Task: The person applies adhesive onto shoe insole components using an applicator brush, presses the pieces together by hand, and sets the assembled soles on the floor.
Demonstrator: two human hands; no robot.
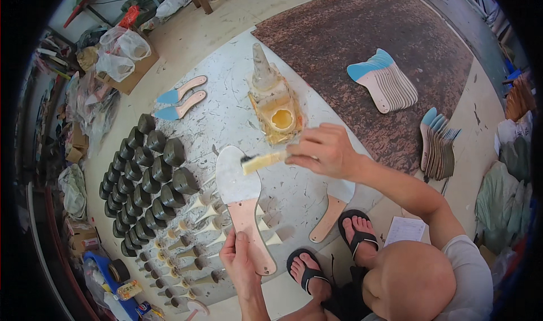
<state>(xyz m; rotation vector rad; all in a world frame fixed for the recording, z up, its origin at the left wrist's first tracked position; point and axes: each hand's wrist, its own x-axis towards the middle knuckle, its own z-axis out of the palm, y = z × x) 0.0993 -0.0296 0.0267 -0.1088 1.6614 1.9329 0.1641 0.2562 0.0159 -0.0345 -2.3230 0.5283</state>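
In the middle of the frame, a pale, flat board [226, 77] lies under my work, its surface scuffed and flecked with dark marks. At the upper right of it spreads a mottled brown sheet [339, 29], rough-looking and blotchy. Near the top centre stands a lumpy glue pot [292, 107], crusted in amber drips, with a ragged round mouth showing yellow inside and a translucent cone [261, 66] rising behind it. Over on the left, dark rounded blocks [150, 180], smooth and slightly shiny, sit in close rows; below them, slim flared heel-like pieces [210, 226] run from cream to brownish. Toward the right edge, thin sole-shaped pieces [387, 83] overlap in a neat fan, pink with blue ends.

The piece I am working on, a sole-shaped sheet [244, 199], is just left of centre, tilted upright: broad, rounded and whitish-grey above, pink and narrower below, with small holes near the lower end. My left hand [240, 259] pinches its pink part, thumb on the face. My right hand [321, 150] grasps a pale brush [266, 161], blurred, its dark tip over the whitish part; I cannot tell whether it touches.
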